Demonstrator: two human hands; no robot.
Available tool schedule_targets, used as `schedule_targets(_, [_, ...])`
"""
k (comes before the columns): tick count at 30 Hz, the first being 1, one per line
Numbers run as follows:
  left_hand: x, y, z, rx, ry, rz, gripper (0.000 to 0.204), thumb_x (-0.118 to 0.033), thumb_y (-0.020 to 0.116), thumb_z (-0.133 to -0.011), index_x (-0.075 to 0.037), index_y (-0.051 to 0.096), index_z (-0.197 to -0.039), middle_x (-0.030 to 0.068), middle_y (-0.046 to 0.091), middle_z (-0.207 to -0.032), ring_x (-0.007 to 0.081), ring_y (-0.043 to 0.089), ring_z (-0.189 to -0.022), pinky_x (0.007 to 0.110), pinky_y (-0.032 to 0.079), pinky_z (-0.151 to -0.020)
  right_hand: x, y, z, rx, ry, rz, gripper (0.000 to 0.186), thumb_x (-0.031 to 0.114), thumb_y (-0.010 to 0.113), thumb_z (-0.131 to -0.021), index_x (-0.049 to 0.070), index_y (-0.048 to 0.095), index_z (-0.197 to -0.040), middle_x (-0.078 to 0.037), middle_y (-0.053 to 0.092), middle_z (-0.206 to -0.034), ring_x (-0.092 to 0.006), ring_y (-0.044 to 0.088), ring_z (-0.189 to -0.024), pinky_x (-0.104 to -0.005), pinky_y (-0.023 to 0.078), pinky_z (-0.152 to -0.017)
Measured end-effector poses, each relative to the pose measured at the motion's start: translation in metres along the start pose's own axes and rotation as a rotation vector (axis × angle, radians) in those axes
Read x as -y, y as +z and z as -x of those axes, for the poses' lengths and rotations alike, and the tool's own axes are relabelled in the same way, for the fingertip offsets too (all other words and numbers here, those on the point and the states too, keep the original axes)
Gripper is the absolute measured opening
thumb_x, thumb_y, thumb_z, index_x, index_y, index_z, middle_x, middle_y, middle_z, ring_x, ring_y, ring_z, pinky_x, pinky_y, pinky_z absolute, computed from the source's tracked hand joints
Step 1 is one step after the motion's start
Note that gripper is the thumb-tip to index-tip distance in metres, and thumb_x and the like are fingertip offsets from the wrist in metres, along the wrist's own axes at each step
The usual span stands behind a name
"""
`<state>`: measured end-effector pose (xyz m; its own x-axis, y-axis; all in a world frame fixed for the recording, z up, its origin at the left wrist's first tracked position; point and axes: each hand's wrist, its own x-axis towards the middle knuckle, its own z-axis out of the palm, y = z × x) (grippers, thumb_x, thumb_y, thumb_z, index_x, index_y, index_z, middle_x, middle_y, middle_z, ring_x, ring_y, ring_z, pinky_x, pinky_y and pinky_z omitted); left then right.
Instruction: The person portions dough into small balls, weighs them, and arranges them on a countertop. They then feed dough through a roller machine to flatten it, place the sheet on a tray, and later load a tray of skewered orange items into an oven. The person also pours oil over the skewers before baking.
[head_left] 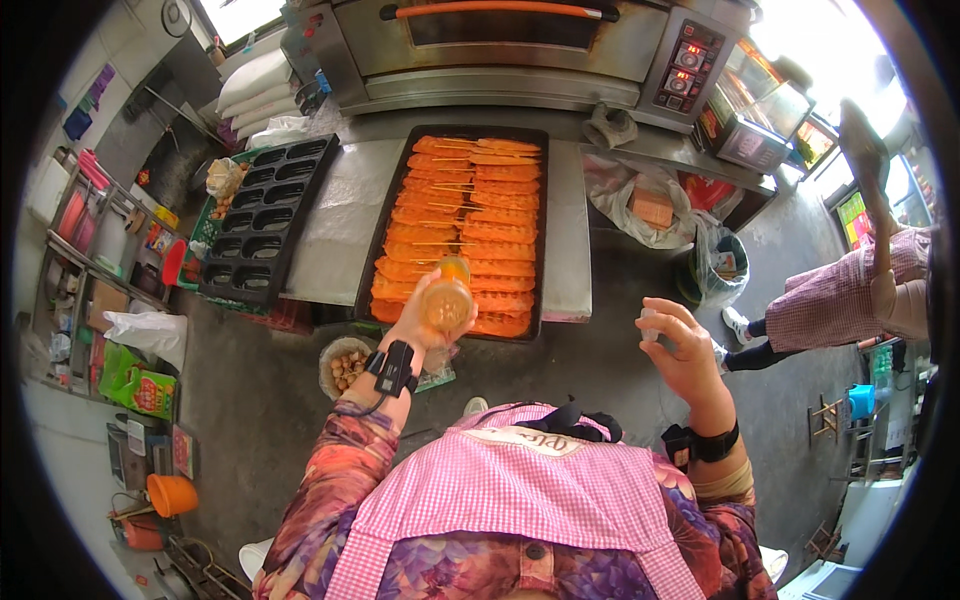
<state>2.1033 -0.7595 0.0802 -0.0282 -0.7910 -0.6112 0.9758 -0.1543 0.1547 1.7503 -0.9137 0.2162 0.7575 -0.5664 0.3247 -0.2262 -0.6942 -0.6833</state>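
A dark baking tray lies on the steel worktop, filled with two columns of flat, wavy orange pieces on thin sticks. Over its near left part, my left hand grips a clear spice jar with orange-brown contents. Light spots show on the jar's end facing me; whether anything falls from it I cannot tell. Off to the right of the tray, my right hand is raised, pinching a small whitish cap between thumb and fingers.
An oven with an orange handle stands behind the worktop. To the left sits a black moulded pan; a bowl of eggs is below. Bagged bins stand right, where another person in a checked apron is.
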Motion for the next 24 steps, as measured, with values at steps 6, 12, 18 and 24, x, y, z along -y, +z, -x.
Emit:
schedule_targets(6, [-0.021, 0.038, -0.021, 0.277, 0.054, 0.101, 0.056, -0.053, 0.061, -0.081, -0.003, 0.057, -0.106, 0.0196, 0.060, -0.101, 0.0316, 0.065, -0.084, 0.042, 0.060, -0.065, -0.014, -0.018, 0.022, 0.000, 0.026, -0.008, 0.034, -0.007, 0.067, -0.069, 0.007, 0.064, -0.099, -0.012, 0.060, -0.116, -0.0255, 0.063, -0.095, -0.0297, 0.051, -0.078])
schedule_targets(12, [0.003, 0.023, -0.033, 0.169, 0.134, 0.007, 0.054, -0.053, 0.059, -0.082, -0.004, 0.059, -0.104, 0.0168, 0.063, -0.097, 0.0308, 0.065, -0.082, 0.039, 0.060, -0.060, -0.024, -0.024, 0.032, 0.014, 0.034, -0.039, 0.033, -0.007, 0.066, -0.070, 0.007, 0.064, -0.099, -0.012, 0.059, -0.116, -0.0244, 0.063, -0.096, -0.0294, 0.051, -0.078])
schedule_targets(18, [0.004, 0.008, -0.014, 0.291, 0.146, -0.111, 0.056, -0.055, 0.053, -0.085, -0.003, 0.059, -0.103, 0.0168, 0.065, -0.089, 0.0287, 0.067, -0.073, 0.037, 0.060, -0.059, -0.033, -0.028, 0.037, 0.024, 0.022, -0.087, 0.031, -0.006, 0.067, -0.071, 0.006, 0.064, -0.099, -0.013, 0.059, -0.116, -0.0248, 0.063, -0.094, -0.0295, 0.051, -0.077])
schedule_targets(24, [0.016, -0.003, -0.008, 0.002, 0.272, -0.242, 0.056, -0.054, 0.049, -0.088, -0.002, 0.057, -0.106, 0.0183, 0.064, -0.094, 0.0319, 0.067, -0.074, 0.041, 0.058, -0.059, -0.038, -0.015, 0.037, 0.095, -0.008, -0.114, 0.031, -0.006, 0.067, -0.069, 0.006, 0.065, -0.098, -0.013, 0.060, -0.115, -0.0259, 0.064, -0.093, -0.0304, 0.052, -0.077])
